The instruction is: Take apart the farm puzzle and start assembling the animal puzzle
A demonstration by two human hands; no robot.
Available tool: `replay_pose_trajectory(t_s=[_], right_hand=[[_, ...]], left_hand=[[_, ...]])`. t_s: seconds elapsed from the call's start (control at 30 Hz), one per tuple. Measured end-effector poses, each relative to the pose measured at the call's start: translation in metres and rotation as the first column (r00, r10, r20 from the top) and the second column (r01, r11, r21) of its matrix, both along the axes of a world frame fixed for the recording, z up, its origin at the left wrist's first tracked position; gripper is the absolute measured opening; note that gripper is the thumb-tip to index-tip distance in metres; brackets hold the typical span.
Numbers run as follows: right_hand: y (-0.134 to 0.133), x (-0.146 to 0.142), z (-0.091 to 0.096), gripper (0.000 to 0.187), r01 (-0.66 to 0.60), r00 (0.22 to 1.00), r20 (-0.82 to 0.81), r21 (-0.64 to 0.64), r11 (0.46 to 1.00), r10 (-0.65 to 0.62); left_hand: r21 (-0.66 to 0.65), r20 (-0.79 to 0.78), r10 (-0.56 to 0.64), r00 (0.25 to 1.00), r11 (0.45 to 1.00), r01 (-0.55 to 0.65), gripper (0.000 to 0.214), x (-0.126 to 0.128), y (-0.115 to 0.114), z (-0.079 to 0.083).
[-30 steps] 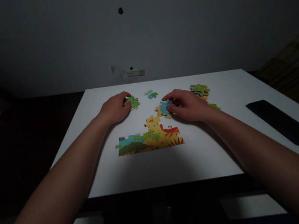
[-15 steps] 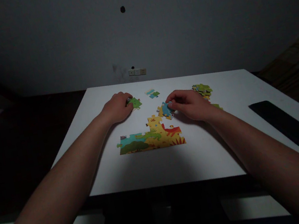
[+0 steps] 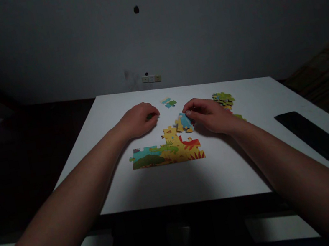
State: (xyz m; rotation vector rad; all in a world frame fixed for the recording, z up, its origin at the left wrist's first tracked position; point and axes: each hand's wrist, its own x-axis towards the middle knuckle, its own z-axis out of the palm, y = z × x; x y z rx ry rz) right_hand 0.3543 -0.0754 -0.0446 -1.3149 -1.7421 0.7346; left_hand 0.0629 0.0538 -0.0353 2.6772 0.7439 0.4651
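My right hand [image 3: 209,114] pinches a small cluster of blue and yellow puzzle pieces [image 3: 186,121] between thumb and fingers, tilted up off the table. Closed fingers of my left hand [image 3: 140,120] cover most of a green puzzle piece [image 3: 150,116]; only a dark green bit shows between thumb and forefinger. Below both hands lies a joined section of jigsaw puzzle [image 3: 166,153], with a crocodile, a dark green bush and a yellow animal part standing up from its top edge. Two or so loose blue and green pieces [image 3: 170,103] lie beyond, between the hands.
A pile of mixed puzzle pieces [image 3: 223,99] sits behind my right hand, with more green pieces [image 3: 240,117] partly hidden by the wrist. A long black flat object [image 3: 316,136] lies at the right of the white table [image 3: 176,191]. A wall stands behind.
My left hand has moved right, toward the middle, its fingers now covering the green piece. The blue and yellow cluster in my right hand has tilted up.
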Motion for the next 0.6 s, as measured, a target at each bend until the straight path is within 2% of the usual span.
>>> replay_pose_trajectory(t_s=[0.13, 0.23, 0.4, 0.5, 0.6], right_hand=[[0.001, -0.002, -0.005, 0.025, 0.012, 0.999, -0.039, -0.020, 1.000, -0.013], [0.002, -0.005, -0.009, 0.030, 0.046, 0.997, -0.063, -0.007, 0.999, -0.046], [0.002, -0.013, -0.013, 0.038, -0.021, 0.995, -0.102, -0.054, 0.998, 0.015], [0.000, -0.017, -0.015, 0.042, -0.092, 0.985, -0.154, -0.117, 0.989, 0.074], [-0.003, -0.016, -0.013, 0.046, -0.096, 0.992, -0.097, -0.107, 0.990, 0.085]], left_hand=[[-0.035, 0.021, 0.020, 1.000, 0.999, -0.020, 0.026, 0.000, -0.001, 0.002], [-0.172, 0.104, 0.039, 0.994, 0.985, -0.020, 0.026, 0.004, -0.007, 0.004], [-0.482, 0.305, 0.036, 0.952, 0.868, 0.121, 0.042, 0.018, -0.027, 0.000], [-0.551, 0.325, 0.036, 0.945, 0.819, 0.158, 0.047, 0.022, -0.033, -0.003], [-0.566, 0.273, 0.043, 0.961, 0.815, 0.125, 0.054, 0.016, -0.026, 0.000]])
